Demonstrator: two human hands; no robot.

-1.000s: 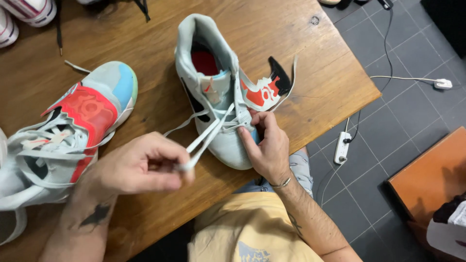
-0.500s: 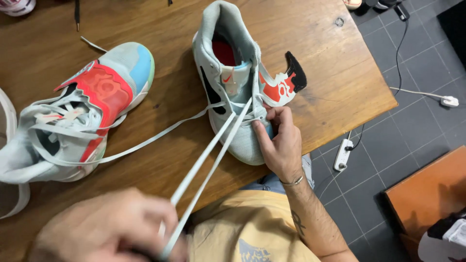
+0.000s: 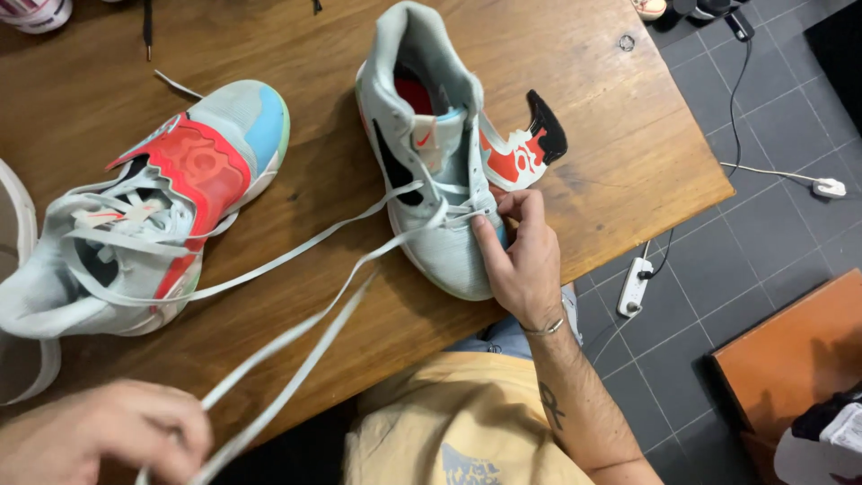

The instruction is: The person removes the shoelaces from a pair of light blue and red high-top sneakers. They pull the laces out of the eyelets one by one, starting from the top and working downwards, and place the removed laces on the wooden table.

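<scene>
Head view: we look down on a wooden table [image 3: 269,36] with two matching high-top sneakers on it. The nearer sneaker [image 3: 431,171] stands upright just right of the table's middle, toe towards us, heel collar away — pale mint-grey knit, a black swoosh-shaped patch on its side, a red lining inside the collar. Beside it, touching its right flank, lies a loose strap piece [image 3: 521,153] in red, white and black.

Our right hand [image 3: 521,256] rests against the toe end of this sneaker, thumb and forefinger pinched together on the lace at the lowest eyelets, the other fingers curled along the shoe's side. A thin bracelet sits on that wrist. From the eyelets a flat pale lace [image 3: 305,332] runs in two strands diagonally across the table towards the lower left, where our left hand [image 3: 108,436] is closed in a loose fist round the strands — it is blurred, so we cannot tell the finger grip more finely.

The second sneaker [image 3: 144,216] lies on its side at the left, well apart from the first, showing a red-orange strap panel and a light blue toe, its own laces loose.

Right of the table, on dark floor tiles, lies a white power strip [image 3: 633,287] with its cable.
</scene>
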